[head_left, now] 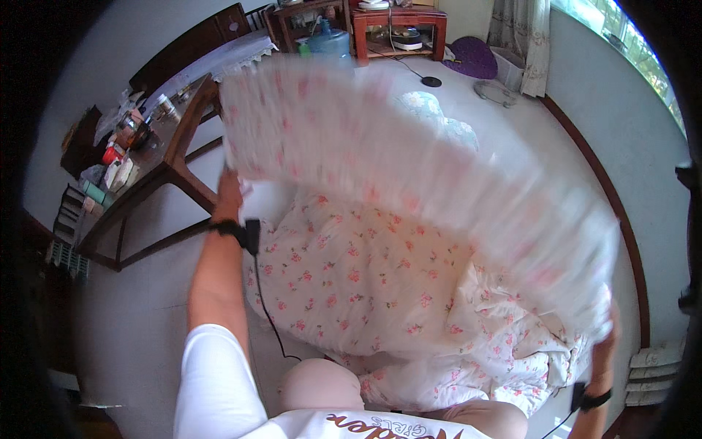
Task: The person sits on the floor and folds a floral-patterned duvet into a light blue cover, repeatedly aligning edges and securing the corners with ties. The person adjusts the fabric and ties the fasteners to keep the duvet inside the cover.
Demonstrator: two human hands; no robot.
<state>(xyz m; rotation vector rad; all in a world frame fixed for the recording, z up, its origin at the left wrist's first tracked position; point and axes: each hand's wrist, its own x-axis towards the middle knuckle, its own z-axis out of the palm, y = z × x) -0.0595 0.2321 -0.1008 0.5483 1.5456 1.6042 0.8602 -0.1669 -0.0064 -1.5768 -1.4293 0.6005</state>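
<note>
A white quilt [351,263] with small pink and red flowers spreads over the floor in front of my knees, rumpled and bunched toward the right. Its far part is lifted in a wide band, smeared by motion, stretching between my arms. At the upper left, my left hand [232,192] is closed on one end of that band, beside the wooden table's leg; its fingers are partly hidden. Down at the right, near the wall, my right hand [606,338] grips the other end, with blurred fingers. Each wrist wears a black strap with a cable.
A dark wooden table [175,157] holding jars and packets stands at left. Behind are a wooden bench [190,47], a blue water bottle [329,42], a red-brown stand [398,33] and a purple round mat [470,58]. Folded cloths [653,377] lie by the right wall.
</note>
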